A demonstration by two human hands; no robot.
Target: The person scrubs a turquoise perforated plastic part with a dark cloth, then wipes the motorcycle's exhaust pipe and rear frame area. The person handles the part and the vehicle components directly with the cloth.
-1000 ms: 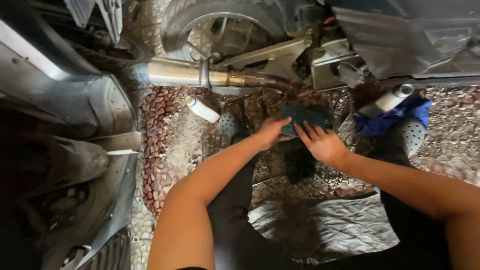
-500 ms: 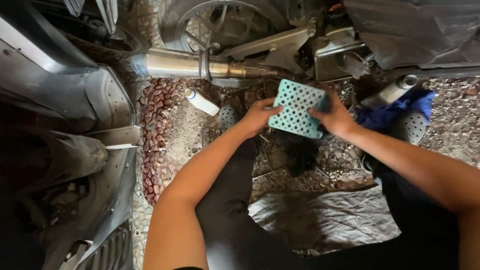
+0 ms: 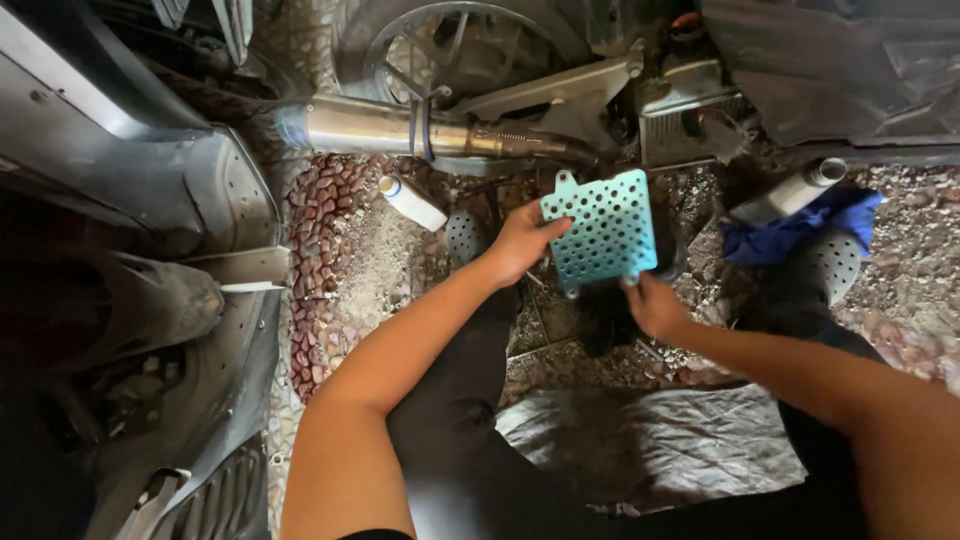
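A grey tarp (image 3: 650, 450) lies nearest at 6 o'clock on gravelly, pebbled ground (image 3: 360, 260). Above it, the left hand (image 3: 520, 240) and right hand (image 3: 655, 305) grip a teal perforated plate (image 3: 600, 232). At 12 o'clock runs a motorcycle exhaust pipe (image 3: 400, 127); a blue rag (image 3: 800, 225) lies at 2 o'clock.

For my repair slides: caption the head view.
Both hands, left hand and right hand, hold a perforated teal plate beside a motorcycle exhaust pipe.

at the centre of the frame the left hand (image 3: 522, 240) and right hand (image 3: 655, 305) grip a teal perforated plate (image 3: 600, 230) by its edges, below a steel exhaust pipe (image 3: 400, 127); a blue cloth (image 3: 800, 225) lies at right, a white tube (image 3: 412, 202) at left.
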